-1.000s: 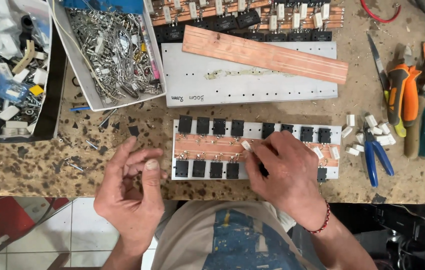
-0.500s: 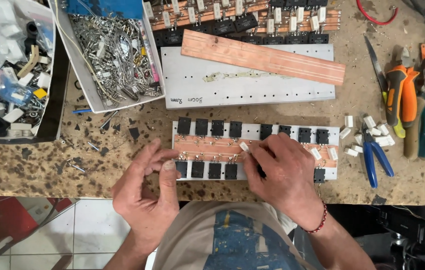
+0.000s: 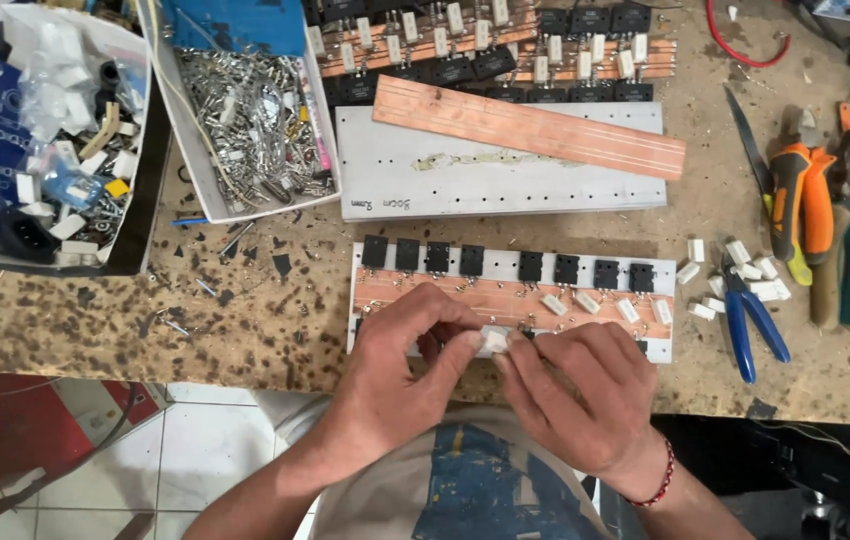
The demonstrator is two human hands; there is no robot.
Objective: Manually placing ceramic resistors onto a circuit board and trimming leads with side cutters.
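Both hands meet over the near edge of a grey metal plate (image 3: 669, 268) carrying a copper strip board (image 3: 505, 293), a row of black square components and several white resistors. A small white block resistor (image 3: 494, 340) is pinched between my left hand (image 3: 400, 365) and my right hand (image 3: 580, 395). The fingertips of both touch it from either side, just above the board's front row, which the hands hide.
Behind lies a second grey plate (image 3: 505, 185) with a bare copper strip (image 3: 530, 127). A white tray of metal parts (image 3: 250, 120) and a box of mixed parts (image 3: 45, 140) stand at back left. Loose white resistors (image 3: 735, 270), blue pliers (image 3: 745, 320) and other tools (image 3: 825, 220) lie right.
My left hand has moved right from the table's front edge to join my right hand. Both now pinch the white resistor, which the right hand held alone before.
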